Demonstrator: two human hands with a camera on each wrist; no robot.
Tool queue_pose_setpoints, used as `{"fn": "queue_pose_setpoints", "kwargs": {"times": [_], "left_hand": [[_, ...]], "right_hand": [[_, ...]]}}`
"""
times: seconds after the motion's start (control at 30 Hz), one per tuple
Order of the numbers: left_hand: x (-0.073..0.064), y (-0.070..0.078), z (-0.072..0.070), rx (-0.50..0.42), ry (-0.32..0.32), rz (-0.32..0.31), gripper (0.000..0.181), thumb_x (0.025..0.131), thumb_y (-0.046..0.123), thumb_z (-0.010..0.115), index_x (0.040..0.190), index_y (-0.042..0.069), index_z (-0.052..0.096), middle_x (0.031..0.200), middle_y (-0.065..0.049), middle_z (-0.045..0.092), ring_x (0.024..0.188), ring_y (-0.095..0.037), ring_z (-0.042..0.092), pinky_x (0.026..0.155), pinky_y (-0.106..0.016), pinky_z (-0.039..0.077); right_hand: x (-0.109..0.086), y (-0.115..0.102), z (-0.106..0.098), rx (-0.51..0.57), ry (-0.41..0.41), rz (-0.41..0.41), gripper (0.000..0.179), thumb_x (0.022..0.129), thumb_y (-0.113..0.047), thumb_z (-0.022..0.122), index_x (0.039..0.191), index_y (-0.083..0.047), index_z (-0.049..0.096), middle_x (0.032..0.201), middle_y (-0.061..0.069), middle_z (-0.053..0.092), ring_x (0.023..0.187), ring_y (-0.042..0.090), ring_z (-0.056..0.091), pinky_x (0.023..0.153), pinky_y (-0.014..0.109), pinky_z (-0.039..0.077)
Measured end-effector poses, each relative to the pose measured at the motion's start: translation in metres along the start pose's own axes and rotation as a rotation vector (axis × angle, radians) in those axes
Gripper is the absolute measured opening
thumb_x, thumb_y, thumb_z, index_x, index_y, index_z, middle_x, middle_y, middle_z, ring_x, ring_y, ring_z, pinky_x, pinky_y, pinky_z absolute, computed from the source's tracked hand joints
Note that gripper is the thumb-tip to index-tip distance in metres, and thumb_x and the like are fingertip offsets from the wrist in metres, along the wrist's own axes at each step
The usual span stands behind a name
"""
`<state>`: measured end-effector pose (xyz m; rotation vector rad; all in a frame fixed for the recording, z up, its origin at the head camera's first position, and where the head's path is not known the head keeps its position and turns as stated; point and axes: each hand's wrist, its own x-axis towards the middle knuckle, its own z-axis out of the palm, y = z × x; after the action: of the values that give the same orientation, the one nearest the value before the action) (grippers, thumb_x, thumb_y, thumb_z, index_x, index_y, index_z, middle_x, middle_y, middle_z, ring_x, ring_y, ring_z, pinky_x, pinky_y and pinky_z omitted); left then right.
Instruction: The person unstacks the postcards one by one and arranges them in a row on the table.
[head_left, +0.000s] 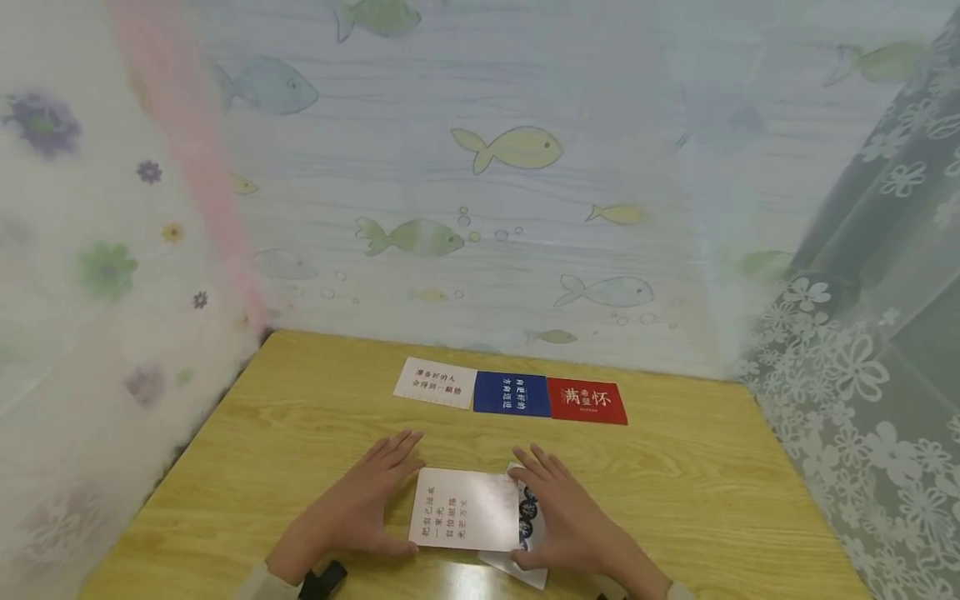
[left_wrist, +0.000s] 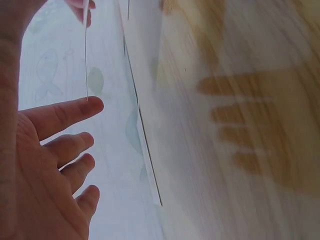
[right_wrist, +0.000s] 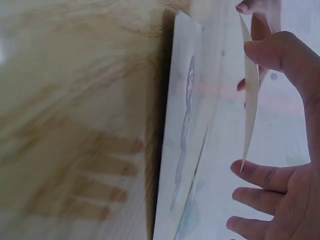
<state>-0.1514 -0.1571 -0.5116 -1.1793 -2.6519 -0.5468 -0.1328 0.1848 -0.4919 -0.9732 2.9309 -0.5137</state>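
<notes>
A white card point(head_left: 468, 510) printed with lines of characters is held face up above the table by both hands. My left hand point(head_left: 367, 496) pinches its left end, thumb at the near corner and index finger at the far one. My right hand point(head_left: 564, 517) holds the right end the same way. Seen edge-on in the right wrist view, the held card point(right_wrist: 251, 100) bows slightly between thumb and index finger; the other fingers are spread apart. Beneath it, partly covered, lies a white card with dark blue round marks point(head_left: 528, 510), set at a slant.
Along the back of the wood-grain table point(head_left: 315, 400) lie a white text card point(head_left: 435, 383), a blue card point(head_left: 512, 394) and a red card point(head_left: 587, 401), side by side in a row. A fish-print curtain point(head_left: 510, 250) hangs behind; lacy fabric point(head_left: 847, 417) drapes at the right.
</notes>
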Motion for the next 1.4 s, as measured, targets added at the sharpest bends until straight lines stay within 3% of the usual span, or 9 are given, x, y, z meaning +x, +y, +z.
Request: {"fn": "queue_pose_setpoints", "kwargs": {"times": [0.2,0.33,0.43,0.53,0.77,1.0,1.2,1.4], "left_hand": [[-0.008,-0.011,-0.005,0.008,0.002,-0.062,0.100,0.063,0.065,0.085,0.138,0.004,0.060,0.163,-0.018,0.034,0.150,-0.039,0.032,0.126,-0.022,-0.004],[-0.013,-0.023,-0.013,0.015,0.001,-0.136,0.100,0.062,0.056,0.089,0.140,0.002,0.058,0.163,-0.019,0.033,0.151,-0.039,0.031,0.129,-0.042,0.012],[-0.014,-0.033,-0.021,0.030,-0.005,-0.179,0.100,0.063,0.052,0.091,0.141,0.000,0.057,0.163,-0.021,0.032,0.150,-0.041,0.030,0.121,-0.057,0.027],[-0.013,-0.045,-0.030,0.047,-0.003,-0.200,0.101,0.063,0.051,0.091,0.142,0.000,0.056,0.163,-0.023,0.032,0.149,-0.043,0.030,0.120,-0.061,0.028],[-0.014,-0.076,-0.043,0.069,0.055,-0.173,0.101,0.062,0.049,0.093,0.142,0.001,0.056,0.159,-0.025,0.037,0.144,-0.048,0.036,0.113,-0.064,0.033],[-0.014,-0.108,-0.043,-0.004,0.094,-0.145,0.098,0.065,0.043,0.093,0.142,-0.004,0.054,0.153,-0.028,0.044,0.139,-0.053,0.040,0.104,-0.071,0.039],[-0.005,-0.148,-0.043,-0.062,0.016,-0.233,0.099,0.071,0.043,0.090,0.147,-0.005,0.048,0.154,-0.030,0.042,0.140,-0.055,0.037,0.107,-0.072,0.036],[0.011,-0.173,-0.051,-0.062,-0.098,-0.316,0.101,0.072,0.041,0.087,0.150,-0.007,0.043,0.155,-0.032,0.039,0.140,-0.059,0.033,0.110,-0.073,0.032]], "right_hand": [[0.024,-0.003,-0.003,0.037,0.002,-0.049,0.097,0.064,-0.057,0.088,0.142,-0.009,0.055,0.162,0.013,0.038,0.152,0.040,0.028,0.122,0.058,0.028],[0.050,-0.006,-0.005,0.035,0.004,-0.089,0.098,0.066,-0.056,0.088,0.143,-0.008,0.053,0.163,0.015,0.035,0.153,0.040,0.026,0.124,0.057,0.024],[0.068,-0.007,-0.003,0.047,0.023,-0.105,0.099,0.066,-0.053,0.089,0.144,-0.006,0.052,0.164,0.014,0.033,0.153,0.040,0.025,0.124,0.058,0.023],[0.084,-0.007,-0.001,0.068,0.034,-0.092,0.098,0.065,-0.052,0.089,0.144,-0.007,0.052,0.165,0.012,0.033,0.153,0.040,0.026,0.123,0.059,0.024],[0.115,-0.007,0.004,0.085,0.062,-0.082,0.096,0.067,-0.053,0.088,0.144,-0.009,0.052,0.163,0.014,0.037,0.152,0.039,0.028,0.123,0.057,0.026],[0.149,-0.001,0.014,0.145,0.041,-0.070,0.096,0.069,-0.052,0.087,0.148,-0.011,0.050,0.163,0.013,0.037,0.153,0.037,0.026,0.124,0.056,0.026],[0.191,0.003,0.019,0.200,0.007,-0.038,0.099,0.072,-0.046,0.089,0.154,-0.012,0.045,0.165,0.010,0.034,0.155,0.032,0.025,0.123,0.053,0.029],[0.221,0.009,0.026,0.226,-0.069,-0.003,0.100,0.076,-0.043,0.087,0.157,-0.010,0.039,0.166,0.012,0.031,0.155,0.031,0.023,0.126,0.048,0.026]]}}
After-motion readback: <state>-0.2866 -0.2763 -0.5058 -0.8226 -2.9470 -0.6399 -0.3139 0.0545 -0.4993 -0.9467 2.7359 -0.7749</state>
